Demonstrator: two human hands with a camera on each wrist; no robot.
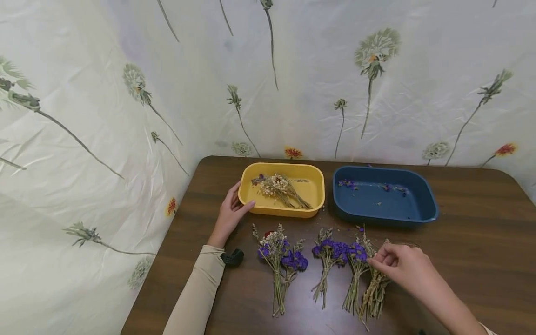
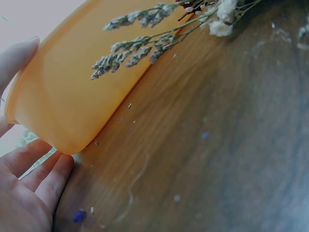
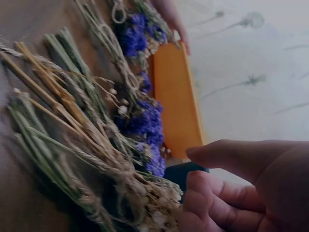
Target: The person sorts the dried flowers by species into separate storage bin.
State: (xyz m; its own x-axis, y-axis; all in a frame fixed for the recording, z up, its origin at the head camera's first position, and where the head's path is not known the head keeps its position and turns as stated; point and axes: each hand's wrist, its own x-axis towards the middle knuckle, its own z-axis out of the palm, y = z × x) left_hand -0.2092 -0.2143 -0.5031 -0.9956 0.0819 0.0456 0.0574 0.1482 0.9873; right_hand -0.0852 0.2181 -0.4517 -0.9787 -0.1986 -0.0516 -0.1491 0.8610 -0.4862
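Note:
My left hand [image 1: 231, 211] holds the left end of the yellow tray [image 1: 284, 212], thumb over the rim and fingers along the outer wall. Inside the tray lies a dried bouquet [image 1: 277, 187] of small cream flowers. Over the rightmost bouquet [image 1: 377, 284], with tan stems tied in twine, hovers my right hand [image 1: 404, 265]. Its fingers are loosely bent; a gap shows between thumb and index finger [image 3: 198, 181] in the right wrist view. Left of it lie a purple bouquet [image 1: 357, 253] and another purple one [image 1: 328, 251].
A blue tray [image 1: 377, 216] with loose purple bits stands right of the yellow one. Nearer the left hand lie a white-and-red bouquet [image 1: 274, 246] and a purple bouquet [image 1: 295, 260]. Crumbs dot the wooden table [image 1: 481, 223]. A flower-printed curtain [image 1: 293, 93] hangs behind.

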